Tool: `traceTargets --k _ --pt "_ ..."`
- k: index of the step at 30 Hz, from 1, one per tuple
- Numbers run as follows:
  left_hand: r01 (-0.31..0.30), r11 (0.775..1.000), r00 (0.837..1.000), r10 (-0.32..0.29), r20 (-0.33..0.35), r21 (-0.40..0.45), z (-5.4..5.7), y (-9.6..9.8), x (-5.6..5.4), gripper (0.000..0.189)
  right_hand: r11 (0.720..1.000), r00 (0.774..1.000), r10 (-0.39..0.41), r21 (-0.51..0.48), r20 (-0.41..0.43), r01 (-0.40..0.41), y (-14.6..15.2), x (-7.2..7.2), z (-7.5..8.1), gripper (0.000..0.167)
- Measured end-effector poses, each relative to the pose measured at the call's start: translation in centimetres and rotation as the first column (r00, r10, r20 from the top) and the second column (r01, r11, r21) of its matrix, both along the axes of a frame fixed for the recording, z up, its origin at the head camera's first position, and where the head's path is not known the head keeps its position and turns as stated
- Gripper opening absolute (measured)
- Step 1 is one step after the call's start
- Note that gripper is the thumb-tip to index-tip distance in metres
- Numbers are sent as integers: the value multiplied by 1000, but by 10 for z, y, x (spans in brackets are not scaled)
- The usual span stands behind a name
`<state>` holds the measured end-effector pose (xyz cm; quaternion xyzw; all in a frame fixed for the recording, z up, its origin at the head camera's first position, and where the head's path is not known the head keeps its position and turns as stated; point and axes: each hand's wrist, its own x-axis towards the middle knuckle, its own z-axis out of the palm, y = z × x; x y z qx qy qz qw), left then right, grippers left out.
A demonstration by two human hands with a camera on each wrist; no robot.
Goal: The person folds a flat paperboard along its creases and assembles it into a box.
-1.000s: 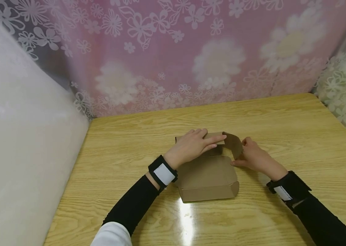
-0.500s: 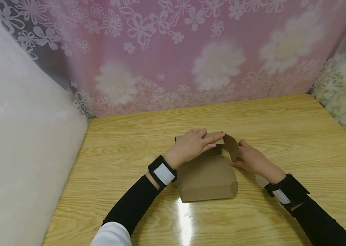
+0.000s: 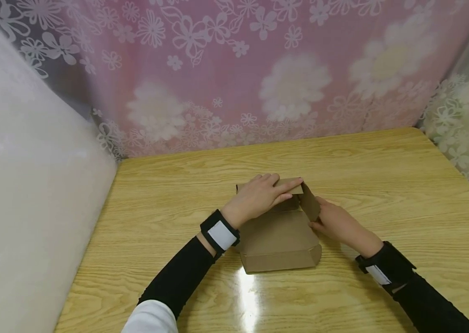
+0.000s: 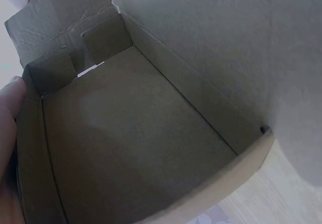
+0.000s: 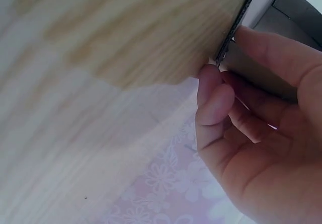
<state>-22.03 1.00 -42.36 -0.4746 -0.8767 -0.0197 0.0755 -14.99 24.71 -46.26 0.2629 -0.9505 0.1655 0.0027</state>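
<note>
A brown cardboard box (image 3: 276,233) stands unfolded on the table, its lid panel lying toward me. My left hand (image 3: 257,196) lies over its far part, fingers reaching across the back edge and index finger along the top at the right corner. The left wrist view looks into the hollow box (image 4: 126,108), with fingers (image 4: 9,100) at its left wall. At the right end, my right hand (image 3: 340,224) holds the raised side flap (image 3: 310,203), fingers behind it. In the right wrist view the thumb and fingers of that hand (image 5: 271,133) close around the flap's edge.
The wood-grain table (image 3: 168,194) carries the box near its middle. A pink flowered curtain (image 3: 226,83) hangs behind it, a white sheet (image 3: 30,185) slopes along the left, and a pale flowered curtain (image 3: 467,125) borders the right.
My right hand has moved left and slightly nearer me, bringing the side flap from curving outward to nearly straight against the box's end. The left hand has stayed in place.
</note>
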Motion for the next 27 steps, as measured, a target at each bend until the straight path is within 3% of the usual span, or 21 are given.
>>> traceTargets --k 11,21,27 --pt "-2 1000 1000 2 -21 7 -2 0 -1 52 999 1000 -20 51 -18 20 -8 2 1 42" --pt "1 1000 999 -1 -34 -1 -2 1 -1 50 991 995 -2 133 -102 16 -19 5 2 28" --pt "-18 1000 1000 18 -8 -6 -1 2 0 50 989 991 2 148 -130 18 -22 5 0 18"
